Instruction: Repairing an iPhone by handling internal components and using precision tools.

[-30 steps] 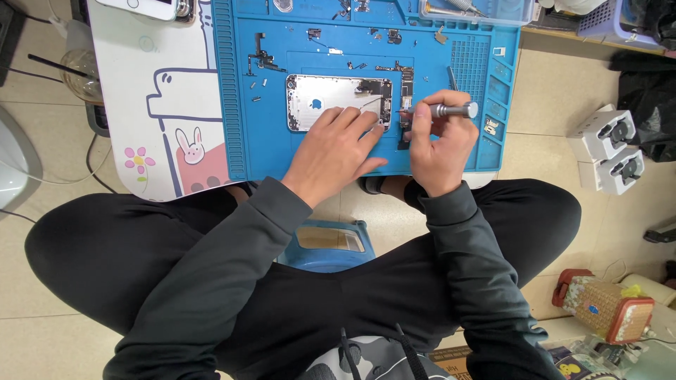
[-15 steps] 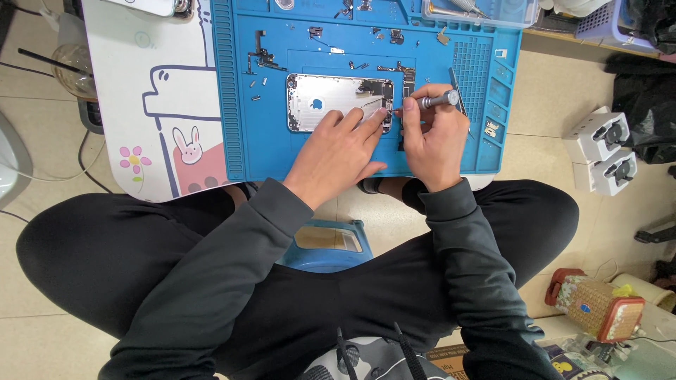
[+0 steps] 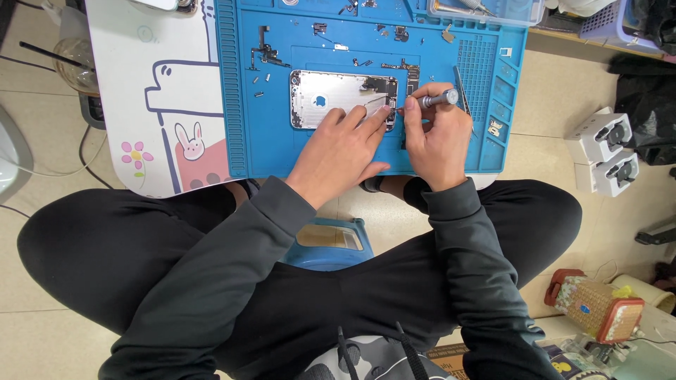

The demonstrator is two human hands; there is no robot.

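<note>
The right hand [image 3: 438, 144] is clenched around a small silver-handled screwdriver [image 3: 431, 100], tip at the right edge of an opened silver phone shell [image 3: 331, 98]. The left hand [image 3: 343, 151] grips nothing, fingers pressed flat on the shell, which lies mid blue repair mat [image 3: 282, 151] among loose parts.

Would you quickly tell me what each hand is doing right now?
Left hand: open, fingers resting on the phone housing, steadying it.
Right hand: closed around a small screwdriver, tip at the housing's right edge.
</note>
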